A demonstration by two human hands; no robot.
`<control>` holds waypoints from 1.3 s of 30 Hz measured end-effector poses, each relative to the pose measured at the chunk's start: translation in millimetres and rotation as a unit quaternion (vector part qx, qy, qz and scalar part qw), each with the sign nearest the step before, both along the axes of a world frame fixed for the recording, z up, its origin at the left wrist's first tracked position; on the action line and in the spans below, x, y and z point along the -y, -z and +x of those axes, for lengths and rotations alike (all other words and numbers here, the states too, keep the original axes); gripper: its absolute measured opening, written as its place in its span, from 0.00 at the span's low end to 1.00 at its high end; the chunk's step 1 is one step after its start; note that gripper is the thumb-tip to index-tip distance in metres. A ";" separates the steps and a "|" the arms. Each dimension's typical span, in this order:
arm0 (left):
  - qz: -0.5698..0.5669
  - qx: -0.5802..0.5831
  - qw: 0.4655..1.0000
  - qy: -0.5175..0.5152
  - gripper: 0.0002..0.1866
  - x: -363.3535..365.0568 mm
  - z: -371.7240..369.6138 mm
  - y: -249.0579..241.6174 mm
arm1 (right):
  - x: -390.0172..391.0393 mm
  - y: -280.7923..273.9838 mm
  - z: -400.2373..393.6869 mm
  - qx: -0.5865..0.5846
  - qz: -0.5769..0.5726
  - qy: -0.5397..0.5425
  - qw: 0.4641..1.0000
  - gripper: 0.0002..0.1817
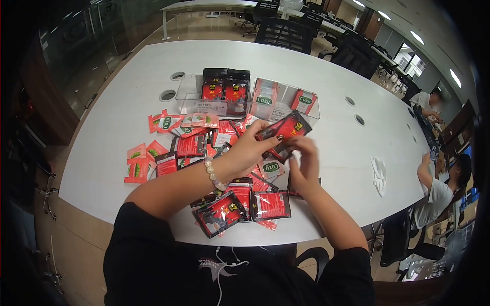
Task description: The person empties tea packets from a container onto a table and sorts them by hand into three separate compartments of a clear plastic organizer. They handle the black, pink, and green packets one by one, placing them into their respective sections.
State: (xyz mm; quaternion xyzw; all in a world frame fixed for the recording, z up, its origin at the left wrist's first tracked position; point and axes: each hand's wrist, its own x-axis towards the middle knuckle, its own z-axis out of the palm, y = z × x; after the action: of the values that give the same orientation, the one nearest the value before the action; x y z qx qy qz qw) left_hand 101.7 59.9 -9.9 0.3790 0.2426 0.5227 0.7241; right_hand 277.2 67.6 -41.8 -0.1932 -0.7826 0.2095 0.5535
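Above the pile, my left hand (255,145) grips a black and red packet (291,127), thumb on its face. At the packet's lower right edge is my right hand (304,162), fingers bent, with something small and white at its fingertips that I cannot make out. Beneath both hands lie black and red packets (270,205) mixed with pink and green Cozy sachets (137,171). Behind the pile, a clear bin (189,106) holds upright black and red packets (236,92). A second clear bin (312,115) beside it holds Cozy sachets (304,100).
The white table (357,148) has round cable holes (167,95). A crumpled white tissue (378,176) lies to the right. Two people (434,196) sit beyond the right edge. Black chairs (284,34) stand behind the table.
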 end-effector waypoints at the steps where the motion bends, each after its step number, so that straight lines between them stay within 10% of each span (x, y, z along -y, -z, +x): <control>1: 0.010 0.021 1.000 -0.012 0.16 -1.9 0.9 3.9 | -3.3 0.4 1.6 -0.025 0.078 0.087 0.993 0.26; 4: 0.037 0.032 0.998 -0.036 0.16 0.8 6.6 4.2 | 13.0 -22.7 0.5 -0.053 -0.145 0.213 0.965 0.26; 6: 0.051 0.001 0.998 -0.029 0.17 5.6 11.5 2.6 | 12.3 -12.7 0.9 -0.148 -0.374 -0.022 0.915 0.30; 10: 0.130 -0.380 0.916 0.024 0.23 7.6 -6.0 -36.5 | 16.7 -13.1 -0.9 -0.106 -0.395 -0.039 0.912 0.25; 14: 0.420 -0.523 0.740 -0.050 0.22 -2.5 -23.2 -46.9 | 10.1 -18.1 9.0 -0.013 -0.389 -0.056 0.919 0.19; 19: 0.188 -0.558 0.804 0.078 0.15 -2.9 -27.3 -59.5 | 20.7 -22.0 3.4 0.156 -0.212 0.056 0.963 0.25; 22: 0.222 -0.525 0.815 -0.108 0.12 -35.3 -62.9 -73.8 | 12.5 -23.4 4.7 0.107 -0.169 0.014 0.980 0.28; 27: 0.261 -0.717 0.589 -0.268 0.12 -112.2 -164.5 -83.1 | -1.0 -21.1 16.2 0.129 -0.211 0.035 0.968 0.29; 34: 0.121 -0.635 0.763 -0.018 0.13 -132.2 -175.9 -44.2 | -4.0 -19.7 18.6 0.167 -0.226 0.014 0.960 0.30; 39: 0.201 -0.726 0.652 -0.086 0.26 -133.8 -159.0 -24.2 | -4.2 -19.1 18.8 0.205 -0.228 0.011 0.952 0.31</control>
State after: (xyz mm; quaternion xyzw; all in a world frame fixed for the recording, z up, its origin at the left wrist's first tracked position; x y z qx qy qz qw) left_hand -57.3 193.7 14.4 0.7509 0.6116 0.1770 0.1753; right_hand 296.0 71.9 -22.8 -0.3613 -0.8085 0.3323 0.3245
